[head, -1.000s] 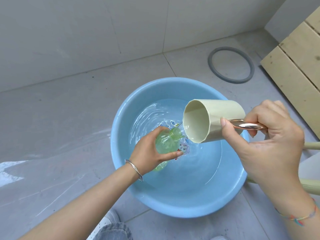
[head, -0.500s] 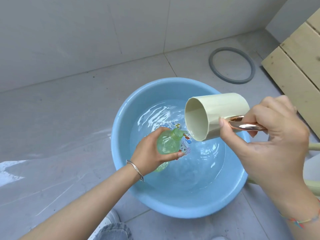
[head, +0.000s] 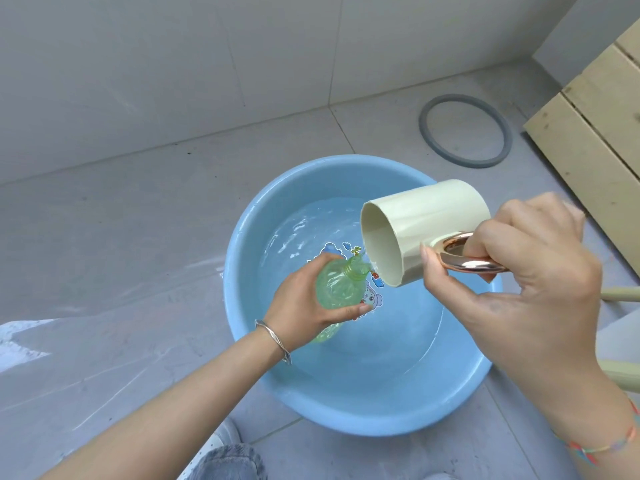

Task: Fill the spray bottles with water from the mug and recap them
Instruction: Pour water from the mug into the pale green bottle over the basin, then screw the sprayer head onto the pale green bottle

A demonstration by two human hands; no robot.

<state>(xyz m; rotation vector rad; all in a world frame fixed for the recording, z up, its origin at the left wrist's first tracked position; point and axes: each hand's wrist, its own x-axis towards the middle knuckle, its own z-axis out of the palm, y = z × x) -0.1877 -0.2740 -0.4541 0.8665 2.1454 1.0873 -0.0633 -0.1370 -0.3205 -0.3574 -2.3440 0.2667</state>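
Over the blue basin, the left hand grips the uncapped green spray bottle — the right hand holds the tipped cream mug by its handle, rim just beside the bottle's neck.

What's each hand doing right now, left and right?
Left hand: closed around the green spray bottle, uncapped, over the blue basin.
Right hand: closed on the copper handle of the cream mug, tipped toward the bottle's neck.
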